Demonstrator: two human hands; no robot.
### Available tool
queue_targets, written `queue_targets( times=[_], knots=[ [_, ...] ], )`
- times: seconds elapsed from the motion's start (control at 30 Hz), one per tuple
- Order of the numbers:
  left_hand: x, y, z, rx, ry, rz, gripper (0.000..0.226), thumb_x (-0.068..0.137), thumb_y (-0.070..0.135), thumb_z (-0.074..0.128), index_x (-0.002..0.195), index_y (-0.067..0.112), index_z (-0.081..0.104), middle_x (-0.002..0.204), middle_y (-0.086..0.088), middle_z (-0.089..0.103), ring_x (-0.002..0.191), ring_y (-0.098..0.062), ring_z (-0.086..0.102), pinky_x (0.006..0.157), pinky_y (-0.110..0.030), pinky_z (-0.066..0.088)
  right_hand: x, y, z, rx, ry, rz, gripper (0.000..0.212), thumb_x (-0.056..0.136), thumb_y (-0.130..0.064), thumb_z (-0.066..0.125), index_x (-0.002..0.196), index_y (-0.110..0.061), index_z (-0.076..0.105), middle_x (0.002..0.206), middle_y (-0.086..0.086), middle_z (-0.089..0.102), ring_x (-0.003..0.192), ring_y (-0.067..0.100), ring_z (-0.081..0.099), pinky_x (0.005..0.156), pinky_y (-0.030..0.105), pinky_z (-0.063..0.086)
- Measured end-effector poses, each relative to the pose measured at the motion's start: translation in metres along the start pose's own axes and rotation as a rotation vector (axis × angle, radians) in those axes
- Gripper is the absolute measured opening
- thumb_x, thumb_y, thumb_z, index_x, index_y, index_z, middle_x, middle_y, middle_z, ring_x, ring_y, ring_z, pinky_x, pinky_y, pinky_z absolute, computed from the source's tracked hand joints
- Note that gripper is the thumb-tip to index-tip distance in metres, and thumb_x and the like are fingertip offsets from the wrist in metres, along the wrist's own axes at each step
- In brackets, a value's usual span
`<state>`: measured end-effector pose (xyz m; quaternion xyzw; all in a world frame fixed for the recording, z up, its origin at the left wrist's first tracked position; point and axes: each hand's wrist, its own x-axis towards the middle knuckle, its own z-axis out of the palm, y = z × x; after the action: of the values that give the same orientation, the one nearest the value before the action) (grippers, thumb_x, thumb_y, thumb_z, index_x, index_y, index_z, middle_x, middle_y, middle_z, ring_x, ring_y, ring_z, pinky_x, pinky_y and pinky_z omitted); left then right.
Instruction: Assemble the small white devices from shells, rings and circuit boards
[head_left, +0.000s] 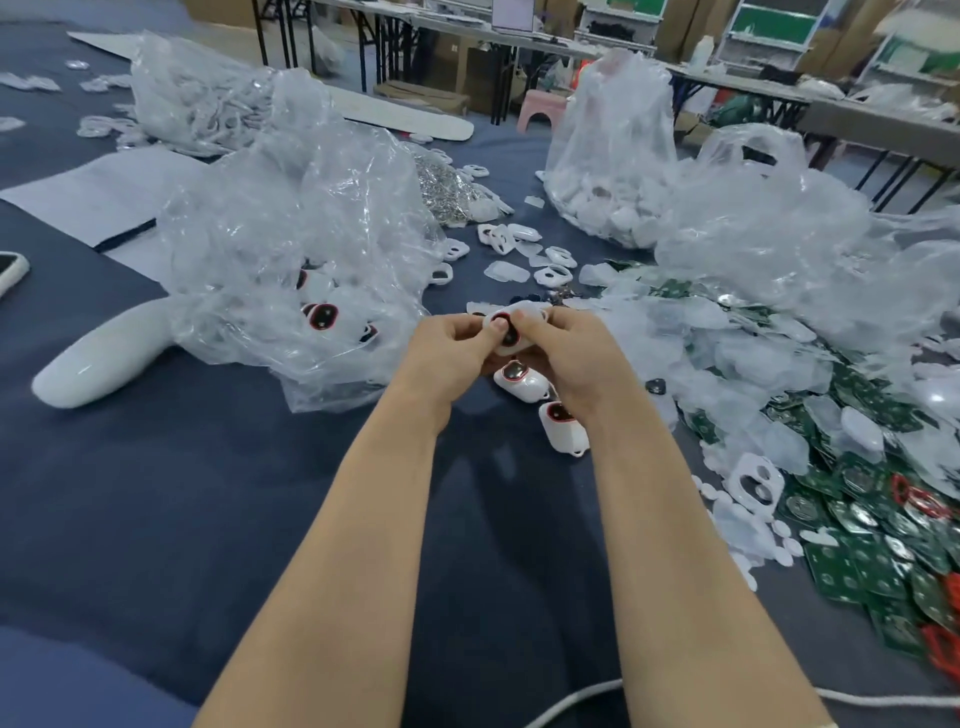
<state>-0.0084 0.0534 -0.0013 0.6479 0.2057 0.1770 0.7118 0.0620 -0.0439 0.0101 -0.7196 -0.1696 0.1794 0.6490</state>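
Grip on both sides: left hand (447, 348) and right hand (566, 353) closed round one small white plastic device shell with a red ring in its face (515, 317), fingers curled under and behind it, left thumb (497, 327) laid flat over the ringed opening. Nothing else held by either hand. Lifted clear of the dark blue cloth-covered table (208, 493) and brought up in front of the chest, likely so as to squeeze against the opposite hand's fingers and not against soft cloth. Probably pressing the ring, or the part beneath it, home; how far seated cannot be told, being hidden under the thumb.

Just nearer than the held shell, lying on the cloth: two finished-looking white devices with red-rimmed dark windows (522, 379), set down within easy reach, seemingly as a done pile.

Left of the shell: crumpled clear plastic bag (291, 249) with more red-ringed devices showing through it.

Right of the shell and nearer: heap of green circuit boards (857, 525), mixed with translucent white caps (727, 364) and loose red rubbery rings (919, 501), apparently kept on that side for quick picking by the right hand.

Beyond the shell: scattered flat white frames with two holes (556, 273); further beyond, tall clear bag of white shells (613, 208).

Far left of the shell: long curved glossy white object (98, 364), purpose unclear.
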Motion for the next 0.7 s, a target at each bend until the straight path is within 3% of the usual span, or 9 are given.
queue_targets(
  times=[0.1, 0.17, 0.3, 0.37, 0.43, 0.5, 0.53, 0.63, 0.7],
  knots=[
    [0.006, -0.001, -0.001, -0.036, 0.045, -0.005, 0.023, 0.096, 0.013, 0.057, 0.108, -0.004, 0.067, 0.096, -0.015, 0.071, 0.083, -0.022, 0.069, 0.081, -0.024, 0.057, 0.009, -0.001, 0.008, 0.005, 0.018, 0.022, 0.018, 0.092, -0.013, 0.060, 0.081, 0.002, 0.060, 0.089, 0.028, 0.065, 0.094, 0.048, 0.063, 0.090, 0.060, 0.049],
    [0.010, 0.001, 0.000, -0.059, 0.094, -0.015, 0.022, 0.095, 0.015, 0.059, 0.107, -0.001, 0.067, 0.091, -0.011, 0.070, 0.076, -0.016, 0.066, 0.073, -0.020, 0.056, 0.015, -0.003, 0.012, 0.062, 0.014, 0.047, 0.017, 0.091, -0.013, 0.062, 0.084, 0.003, 0.059, 0.096, 0.032, 0.064, 0.095, 0.048, 0.063, 0.091, 0.056, 0.050],
    [0.031, 0.010, -0.003, -0.147, 0.231, -0.052, 0.027, 0.093, 0.021, 0.063, 0.109, -0.001, 0.066, 0.098, -0.015, 0.069, 0.084, -0.023, 0.063, 0.085, -0.036, 0.053, 0.038, -0.008, 0.021, 0.014, 0.002, 0.052, 0.029, 0.089, -0.027, 0.066, 0.088, 0.002, 0.069, 0.092, 0.021, 0.068, 0.080, 0.033, 0.066, 0.080, 0.042, 0.056],
    [0.045, 0.014, -0.006, -0.190, 0.299, -0.054, 0.023, 0.093, 0.019, 0.063, 0.106, 0.000, 0.065, 0.088, -0.011, 0.066, 0.073, -0.019, 0.059, 0.079, -0.035, 0.052, 0.053, -0.009, 0.026, -0.043, 0.005, 0.047, 0.026, 0.091, -0.028, 0.063, 0.082, -0.005, 0.070, 0.081, 0.010, 0.066, 0.064, 0.018, 0.059, 0.061, 0.028, 0.051],
    [0.059, 0.019, -0.006, -0.165, 0.367, -0.054, 0.013, 0.093, 0.015, 0.061, 0.099, 0.003, 0.063, 0.084, -0.011, 0.062, 0.064, -0.017, 0.054, 0.066, -0.031, 0.048, 0.069, -0.010, 0.034, -0.091, 0.054, 0.018, 0.020, 0.091, -0.021, 0.061, 0.073, -0.012, 0.064, 0.076, 0.007, 0.064, 0.063, 0.018, 0.058, 0.060, 0.031, 0.052],
    [0.073, 0.022, -0.004, -0.117, 0.412, -0.062, 0.010, 0.092, 0.013, 0.056, 0.094, 0.004, 0.062, 0.087, -0.014, 0.063, 0.070, -0.023, 0.056, 0.066, -0.031, 0.046, 0.085, -0.009, 0.046, -0.246, 0.133, -0.010, 0.011, 0.087, -0.022, 0.062, 0.084, -0.013, 0.057, 0.092, 0.012, 0.066, 0.083, 0.027, 0.063, 0.080, 0.041, 0.053],
    [0.080, 0.023, -0.002, -0.097, 0.420, -0.071, 0.013, 0.092, 0.013, 0.054, 0.094, 0.003, 0.061, 0.089, -0.015, 0.063, 0.076, -0.025, 0.057, 0.071, -0.033, 0.047, 0.091, -0.010, 0.051, -0.357, 0.167, -0.016, 0.017, 0.086, -0.024, 0.063, 0.091, -0.011, 0.055, 0.100, 0.013, 0.065, 0.091, 0.028, 0.061, 0.083, 0.040, 0.050],
    [0.097, 0.027, 0.004, -0.053, 0.413, -0.107, 0.021, 0.094, 0.017, 0.049, 0.097, 0.000, 0.062, 0.099, -0.018, 0.067, 0.086, -0.026, 0.056, 0.085, -0.038, 0.049, 0.110, -0.006, 0.062, -0.680, 0.133, -0.035, 0.022, 0.088, -0.020, 0.055, 0.098, -0.001, 0.054, 0.100, 0.018, 0.061, 0.094, 0.032, 0.055, 0.074, 0.034, 0.042],
    [0.104, 0.026, 0.007, -0.018, 0.416, -0.119, 0.024, 0.095, 0.018, 0.048, 0.079, 0.006, 0.061, 0.085, -0.012, 0.065, 0.083, -0.029, 0.054, 0.076, -0.036, 0.046, 0.119, -0.001, 0.065, -0.845, 0.080, -0.028, 0.014, 0.090, -0.014, 0.048, 0.096, -0.003, 0.054, 0.102, 0.021, 0.062, 0.097, 0.036, 0.057, 0.071, 0.035, 0.040]
  ],
)
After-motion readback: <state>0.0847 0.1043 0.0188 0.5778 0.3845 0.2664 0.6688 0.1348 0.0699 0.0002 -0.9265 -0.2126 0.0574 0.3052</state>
